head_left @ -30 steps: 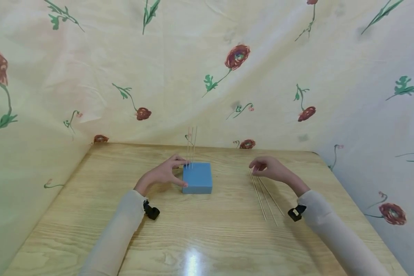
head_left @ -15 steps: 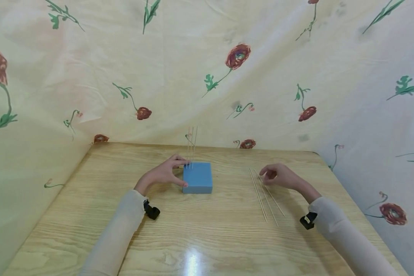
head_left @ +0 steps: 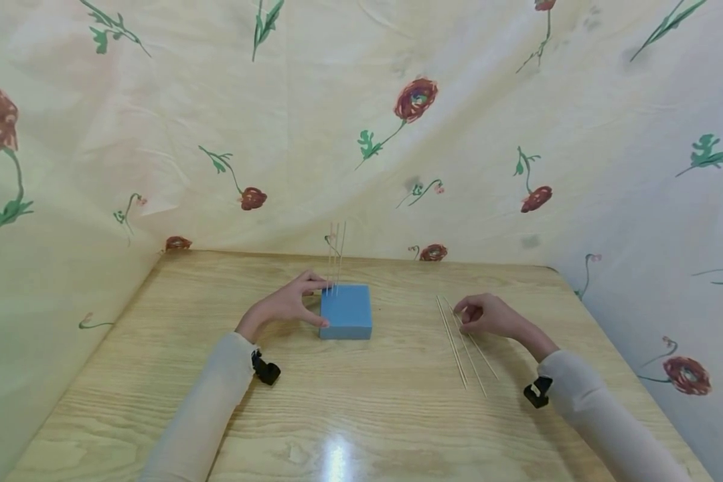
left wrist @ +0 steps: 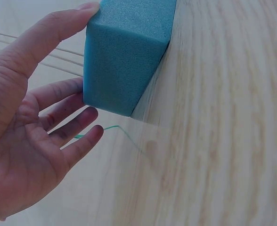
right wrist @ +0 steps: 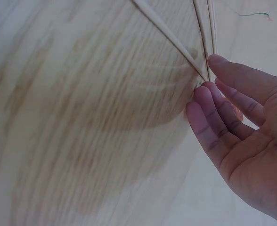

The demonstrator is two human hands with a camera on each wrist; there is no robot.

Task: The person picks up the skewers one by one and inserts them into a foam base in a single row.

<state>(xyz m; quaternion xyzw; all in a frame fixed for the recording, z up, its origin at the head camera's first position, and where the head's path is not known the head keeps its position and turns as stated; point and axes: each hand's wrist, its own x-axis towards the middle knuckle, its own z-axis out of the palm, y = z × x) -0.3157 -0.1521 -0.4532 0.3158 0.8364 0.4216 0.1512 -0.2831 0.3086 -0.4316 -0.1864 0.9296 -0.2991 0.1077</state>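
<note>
Just left of the head view's centre, I hold the blue block, square-topped and fine-grained, with the left hand (head_left: 286,300) across its edge. Three slender upright sticks (head_left: 341,258) rise from the block's (head_left: 349,310) far-left corner. Right of centre, the right hand (head_left: 495,316), thumb and index apart, meets pale, straight loose sticks (head_left: 451,341) on the wood-grained table (head_left: 265,428).

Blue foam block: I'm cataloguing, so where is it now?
In the head view, the blue foam block sits on the wooden table, just left of centre, with the left hand at its left side and three sticks standing in it.
</note>
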